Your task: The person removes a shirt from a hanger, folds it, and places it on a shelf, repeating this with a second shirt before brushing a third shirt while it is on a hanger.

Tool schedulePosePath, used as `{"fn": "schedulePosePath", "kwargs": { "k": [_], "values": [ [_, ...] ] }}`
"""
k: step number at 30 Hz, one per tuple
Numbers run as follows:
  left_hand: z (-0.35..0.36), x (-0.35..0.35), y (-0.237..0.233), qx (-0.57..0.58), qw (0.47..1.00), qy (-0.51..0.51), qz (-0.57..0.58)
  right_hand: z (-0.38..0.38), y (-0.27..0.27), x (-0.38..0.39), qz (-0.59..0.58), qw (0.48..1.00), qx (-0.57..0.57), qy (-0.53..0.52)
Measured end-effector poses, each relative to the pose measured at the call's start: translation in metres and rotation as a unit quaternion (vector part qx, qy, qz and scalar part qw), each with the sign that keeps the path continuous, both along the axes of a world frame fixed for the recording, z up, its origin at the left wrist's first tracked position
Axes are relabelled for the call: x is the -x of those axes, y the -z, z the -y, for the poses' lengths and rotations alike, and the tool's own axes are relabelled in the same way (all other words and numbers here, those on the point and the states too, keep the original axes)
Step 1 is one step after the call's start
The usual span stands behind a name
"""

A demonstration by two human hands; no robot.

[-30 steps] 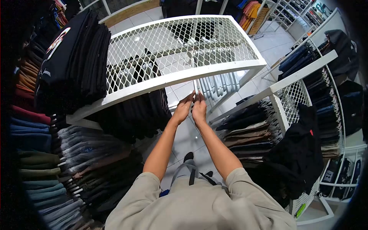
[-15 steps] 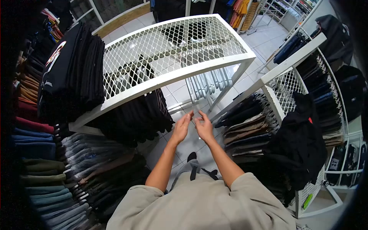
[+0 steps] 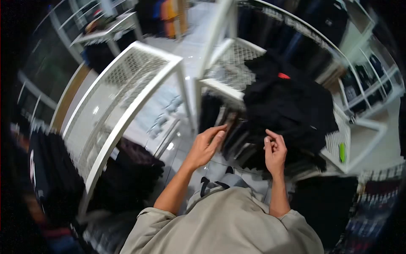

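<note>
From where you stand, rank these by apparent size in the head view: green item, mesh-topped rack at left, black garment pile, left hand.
Largest to smallest:
Mesh-topped rack at left
Black garment pile
Left hand
Green item

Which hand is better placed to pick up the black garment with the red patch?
Probably the right hand: it looks empty and appears just short of the black garment, while the left hand, also empty, is farther off to the side.

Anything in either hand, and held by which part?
Nothing held that I can see: left hand and right hand both look empty, the right one near the black clothes.
</note>
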State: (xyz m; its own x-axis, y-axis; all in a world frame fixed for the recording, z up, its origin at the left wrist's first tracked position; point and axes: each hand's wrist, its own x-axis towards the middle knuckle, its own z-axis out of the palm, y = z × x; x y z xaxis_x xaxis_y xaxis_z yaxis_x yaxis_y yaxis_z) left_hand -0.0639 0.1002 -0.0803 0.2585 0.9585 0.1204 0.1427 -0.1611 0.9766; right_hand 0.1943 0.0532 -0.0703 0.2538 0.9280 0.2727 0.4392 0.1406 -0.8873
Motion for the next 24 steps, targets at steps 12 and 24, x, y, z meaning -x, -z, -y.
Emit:
{"fn": "schedulePosePath", "kwargs": {
  "k": [12, 24],
  "values": [
    [-0.156, -0.170, -0.097, -0.155, 0.962, 0.179, -0.137, -0.063, -0.082, -0.196, 0.188, 0.968, -0.091, 0.141],
    [-0.413, -0.315, -0.036, -0.335, 0.880, 0.072, -0.328, -0.280, -0.028, -0.418, 0.379, 0.909, 0.063, 0.160]
  ]
}}
